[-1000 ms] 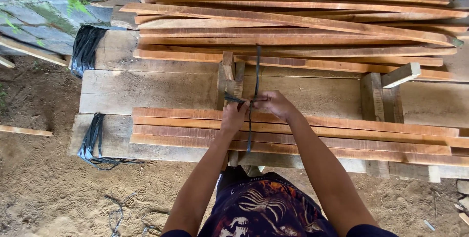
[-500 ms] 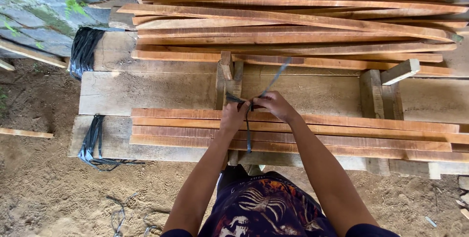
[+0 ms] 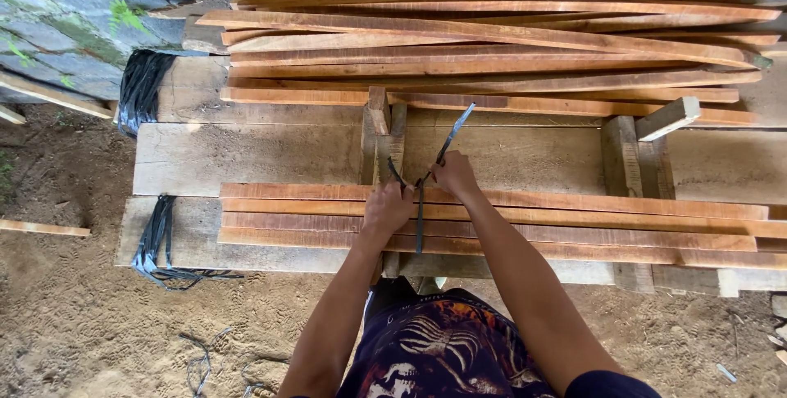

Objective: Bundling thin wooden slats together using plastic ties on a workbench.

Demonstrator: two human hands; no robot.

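A row of long orange-brown wooden slats (image 3: 574, 222) lies across a rough plank workbench (image 3: 246, 152) in front of me. A dark plastic strap (image 3: 419, 222) runs over the slats near their middle. My left hand (image 3: 388, 208) grips one end of the strap at the far edge of the slats. My right hand (image 3: 453, 175) holds the other end, whose tail (image 3: 456, 129) sticks up and away from me. The two hands are close together where the strap ends cross.
A large loose pile of similar slats (image 3: 492, 37) fills the far side of the bench. Bundles of black strap hang at the bench's left end (image 3: 141, 86) (image 3: 156, 238). Short wooden blocks (image 3: 668, 118) stand upright on the bench. Sandy ground lies below.
My right hand has moved slightly away from me and its strap tail swung from straight up to leaning right. My left hand has slid a little toward me.
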